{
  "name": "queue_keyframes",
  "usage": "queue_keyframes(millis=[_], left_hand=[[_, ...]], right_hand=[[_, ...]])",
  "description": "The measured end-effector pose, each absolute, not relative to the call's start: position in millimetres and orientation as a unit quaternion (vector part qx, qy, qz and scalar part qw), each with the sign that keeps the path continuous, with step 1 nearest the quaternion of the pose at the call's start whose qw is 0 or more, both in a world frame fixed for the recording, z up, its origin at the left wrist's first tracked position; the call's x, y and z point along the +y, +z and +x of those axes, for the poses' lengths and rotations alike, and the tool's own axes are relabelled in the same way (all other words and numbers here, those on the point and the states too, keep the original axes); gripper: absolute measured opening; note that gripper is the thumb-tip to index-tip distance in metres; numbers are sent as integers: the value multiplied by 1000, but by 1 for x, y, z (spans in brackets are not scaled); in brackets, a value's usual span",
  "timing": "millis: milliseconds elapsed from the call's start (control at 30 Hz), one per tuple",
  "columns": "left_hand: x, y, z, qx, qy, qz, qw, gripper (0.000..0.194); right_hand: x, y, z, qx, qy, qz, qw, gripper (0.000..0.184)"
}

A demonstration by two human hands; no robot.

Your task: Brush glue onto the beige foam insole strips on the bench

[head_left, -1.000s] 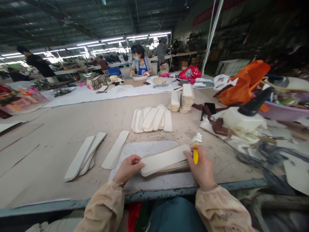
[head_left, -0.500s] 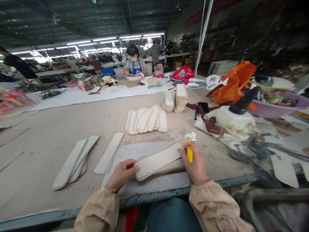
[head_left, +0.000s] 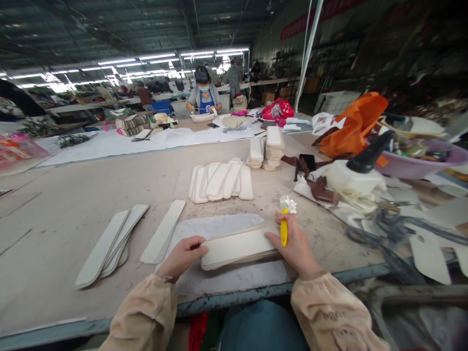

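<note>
In front of me lies a stack of off-white, round-ended strips [head_left: 236, 247] on a pale sheet [head_left: 219, 222]. My left hand [head_left: 185, 257] pinches the left end of the top strips between thumb and fingers. With its thumb, my right hand [head_left: 292, 243] touches the right end of the stack. That same hand grips a yellow-handled brush [head_left: 284, 230], whose white, clumped head points up and away. Left of the sheet's middle, a small fan of strips [head_left: 163, 233] lies close to my left hand. Farther left is a second fanned pile [head_left: 106, 248].
Beyond the stack lie spread shorter pieces [head_left: 221, 180] and two upright piles [head_left: 274, 146]. On the right are a white jug [head_left: 354, 178], dark cloth strips [head_left: 387, 229], an orange bag [head_left: 354, 122] and a lilac basin [head_left: 413, 161]. A co-worker [head_left: 204, 95] sits across the table.
The top strips have come down and line up more closely with the stack. My right hand has shifted slightly, and the brush stands more upright. My left hand keeps its pinch.
</note>
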State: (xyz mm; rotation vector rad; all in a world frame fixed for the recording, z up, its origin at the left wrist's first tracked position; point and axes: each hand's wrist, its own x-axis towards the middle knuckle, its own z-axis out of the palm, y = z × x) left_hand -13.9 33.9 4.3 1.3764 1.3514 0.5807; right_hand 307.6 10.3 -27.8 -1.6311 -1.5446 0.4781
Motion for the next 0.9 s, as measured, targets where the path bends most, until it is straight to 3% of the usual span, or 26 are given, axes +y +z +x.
queue_keyframes(millis=[433,900], left_hand=[[30,11,-3,605,258,538,527,31],[28,8,-2,612,277,536,511,37]], right_hand=[[8,-19,313,-593,231,-647,421,54],[7,-21,315,-586,223,-667,401,52]])
